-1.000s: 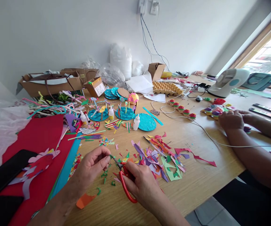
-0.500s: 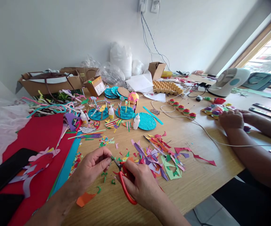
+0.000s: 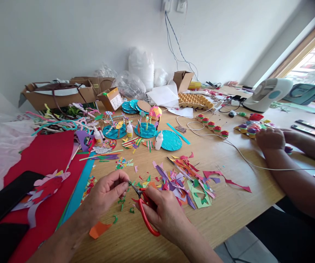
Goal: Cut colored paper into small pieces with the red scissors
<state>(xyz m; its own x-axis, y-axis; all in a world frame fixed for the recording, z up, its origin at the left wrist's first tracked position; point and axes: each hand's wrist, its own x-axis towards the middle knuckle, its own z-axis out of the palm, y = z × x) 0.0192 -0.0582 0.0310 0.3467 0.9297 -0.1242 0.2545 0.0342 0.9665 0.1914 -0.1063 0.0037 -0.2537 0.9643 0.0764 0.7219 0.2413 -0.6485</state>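
Red-handled scissors (image 3: 146, 215) sit in my right hand (image 3: 164, 206), fingers wrapped through the loops. Their dark blades point up and left to the fingertips of my left hand (image 3: 109, 191). That hand is closed in a pinch; whatever it holds at the blade tips is too small or hidden to name. Small green paper snippets (image 3: 131, 210) lie on the table below the blades. An orange paper piece (image 3: 99, 229) rests near my left wrist. Right of the scissors spreads a heap of coloured paper scraps (image 3: 173, 182).
Red paper sheets (image 3: 50, 157) and dark phone-like objects (image 3: 9, 193) lie at left. Glue bottles (image 3: 158, 140) stand by blue discs (image 3: 171, 141). A white cable (image 3: 242, 160) crosses the right side. Another person's hand (image 3: 270, 139) works at right near painted egg-carton pieces (image 3: 213, 126).
Both of my hands and the scissors stay nearly in place. The view has shifted very slightly.
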